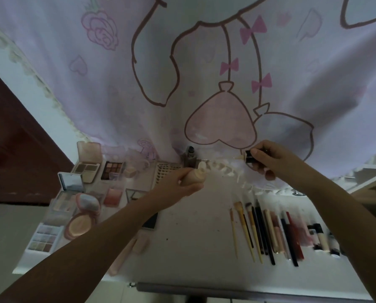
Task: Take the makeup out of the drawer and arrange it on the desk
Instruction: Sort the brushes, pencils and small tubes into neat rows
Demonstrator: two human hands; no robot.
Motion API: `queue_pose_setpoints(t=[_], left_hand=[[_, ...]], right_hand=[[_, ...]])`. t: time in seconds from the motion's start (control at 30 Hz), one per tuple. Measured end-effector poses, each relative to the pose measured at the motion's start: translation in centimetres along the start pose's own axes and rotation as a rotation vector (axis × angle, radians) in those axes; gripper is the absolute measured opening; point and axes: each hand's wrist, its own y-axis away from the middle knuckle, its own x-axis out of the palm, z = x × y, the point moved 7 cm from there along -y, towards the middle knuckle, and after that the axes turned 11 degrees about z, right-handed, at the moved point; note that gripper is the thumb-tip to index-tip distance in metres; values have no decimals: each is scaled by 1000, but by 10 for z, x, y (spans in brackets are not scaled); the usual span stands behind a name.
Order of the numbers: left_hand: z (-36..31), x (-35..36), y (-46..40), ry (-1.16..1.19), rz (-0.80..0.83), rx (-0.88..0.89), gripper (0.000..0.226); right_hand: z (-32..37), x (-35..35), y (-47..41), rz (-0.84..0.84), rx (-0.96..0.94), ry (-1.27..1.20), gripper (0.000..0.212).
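- Two hands at work over the desk [195, 226], both near its back edge, just under the hanging cloth [204, 73];
- Left hand [182, 183]: fingers curled round a beige bottle [194, 176], its open neck tilted up and to the right;
- Right hand [268, 158]: thumb and fingers pinched on a black cap [250, 157]; a pale applicator tip projects from the cap toward the bottle, cap and bottle apart;
- Dark bottle [190, 159]: upright at the back of the desk, just behind the beige one;
- Palettes [88, 169]: several, open and closed, grouped on the left of the desk; a round compact [79, 225] open among them;
- Brushes [248, 228]: brushes, pencils and tubes laid side by side in a row on the right, handles toward the person;
- Drawer: not in view;
- Step in hand, as judged: most of the makeup already lies set out; the beige bottle is the item being handled, opened rather than placed;
- Next move, as judged: bring the cap back over the neck, wand in first, and twist it tight; then stand the bottle upright beside the dark bottle, in the bare middle of the desk;
- Caution: an uncapped, tilted bottle may drip on the desk or cloth.
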Motion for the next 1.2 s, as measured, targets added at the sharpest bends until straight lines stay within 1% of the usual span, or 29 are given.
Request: queue_pose_setpoints(t=[0.07,0.1,0.17,0.2,0.27,0.3,0.37,0.43,0.5,0.6,0.67,0.73,0.83,0.9,0.97,1.0,1.1,1.2], left_hand=[[7,3,-8,-73,-26,-6,11],[11,6,-12,-65,-43,-20,10],[21,18,-19,73,-74,-50,6],[27,25,-22,151,-91,-54,9],[38,40,-29,212,-132,-98,18],[47,48,-34,217,-156,-146,18],[64,61,-46,157,-208,-249,16],[78,69,-58,13,-265,-344,19],[86,72,-68,-74,-343,-380,22],[98,76,-76,-100,-433,-434,28],[107,80,-79,-40,-476,-480,32],[110,83,-83,26,-507,-468,34],[113,85,-86,12,-528,-456,32],[116,87,-86,9,-531,-452,34],[119,90,-84,106,-537,-429,28],[119,91,-85,172,-538,-429,24],[119,95,-91,274,-536,-446,21],[119,93,-100,297,-555,-471,12]], right_hand=[[-20,-1,3,-25,24,-216,13],[-34,3,4,-26,44,-307,16],[-66,19,5,-13,86,-416,22],[-83,30,4,-8,110,-460,24],[-114,52,0,-16,163,-552,25],[-128,62,-4,-25,185,-563,24],[-148,74,-17,-52,214,-478,18],[-159,77,-34,-97,215,-303,18],[-163,75,-51,-145,197,-118,22],[-167,68,-72,-212,177,49,25],[-172,67,-82,-238,194,35,26],[-176,68,-89,-234,189,-22,21],[-181,70,-97,-217,171,-47,14],[-187,70,-101,-197,213,30,23],[-190,68,-105,-192,235,115,33],[-189,67,-108,-192,226,129,33],[-184,65,-119,-180,206,191,25],[-175,61,-131,-194,121,171,7]])
